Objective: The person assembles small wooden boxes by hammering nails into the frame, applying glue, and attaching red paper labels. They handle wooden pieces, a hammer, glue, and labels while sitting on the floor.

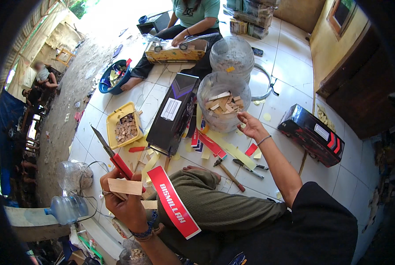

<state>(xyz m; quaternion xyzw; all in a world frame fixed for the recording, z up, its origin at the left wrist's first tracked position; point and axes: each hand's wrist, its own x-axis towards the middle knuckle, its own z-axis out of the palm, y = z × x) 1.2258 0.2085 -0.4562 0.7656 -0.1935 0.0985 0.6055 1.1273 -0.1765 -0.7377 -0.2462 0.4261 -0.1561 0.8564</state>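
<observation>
My left hand is closed around small flat wooden pieces and a red-handled cutting tool with a long dark blade, pointing up and away. Whether that tool is scissors or a knife I cannot tell. Beside this hand, a red strip with white lettering lies across my trouser leg. My right hand reaches out at the near right rim of a clear round tub. Its fingers are apart, and nothing shows in them. Loose wooden pieces fill part of that tub.
A yellow tray of small wood blocks stands left of a black toy-like box body. A hammer, pliers and paper scraps lie by my leg. Another black body sits right. Opposite, a co-worker handles a yellow-brown toy vehicle.
</observation>
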